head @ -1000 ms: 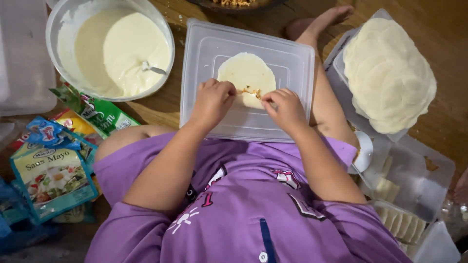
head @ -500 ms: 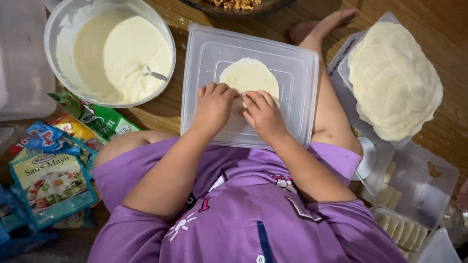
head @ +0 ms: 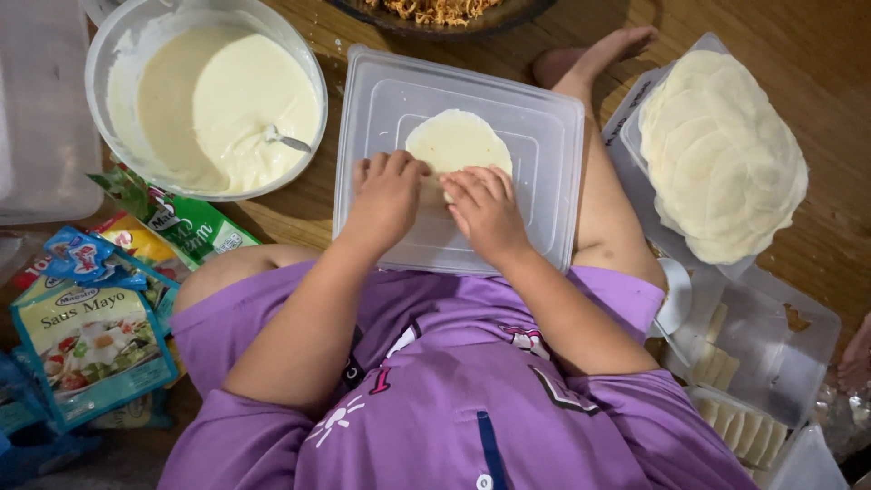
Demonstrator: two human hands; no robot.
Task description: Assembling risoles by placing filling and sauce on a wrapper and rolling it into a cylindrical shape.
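Note:
A round pale wrapper (head: 458, 141) lies on an upturned clear plastic lid (head: 544, 163) resting on my lap. My left hand (head: 388, 195) and my right hand (head: 485, 209) sit side by side on the wrapper's near edge, fingers pressed down and folding it away from me. The near part of the wrapper and whatever lies in it are hidden under my fingers.
A white bowl of pale batter (head: 204, 95) with a spoon (head: 286, 139) stands at the upper left. A stack of wrappers (head: 721, 154) lies on a plastic tray at right. Sauce sachets (head: 91, 340) lie at left. Clear boxes with pale pieces (head: 735, 390) sit lower right; a dish of shredded filling (head: 435, 11) at top.
My hands have come together from the wrapper's two sides to its near edge and pushed forward, rolling the edge over.

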